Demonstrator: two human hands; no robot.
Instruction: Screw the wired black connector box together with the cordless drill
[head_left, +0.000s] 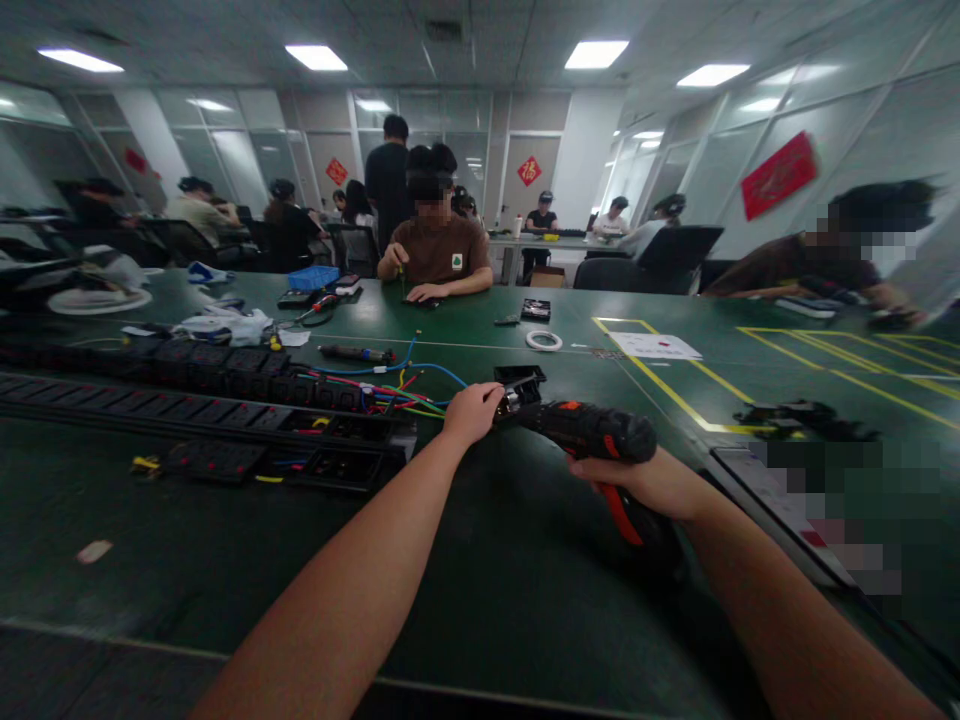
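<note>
Right hand (651,482) holds a cordless drill (589,430), probably hefty, so handle (624,515)'s best; left hand (472,412), nine o'clock of it, curled by a stiff-looking black housing (529,375), grip unclear.

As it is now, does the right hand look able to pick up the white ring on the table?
Probably not: the right hand grips the power drill, so it is not free, though the white ring lies uncovered on the green table.

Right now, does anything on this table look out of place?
One thing, perhaps: a pale scrap or mark on the near left of the green table, well apart from the power drill and coloured wires. It looks stray. I see no clear spill or damage.
</note>
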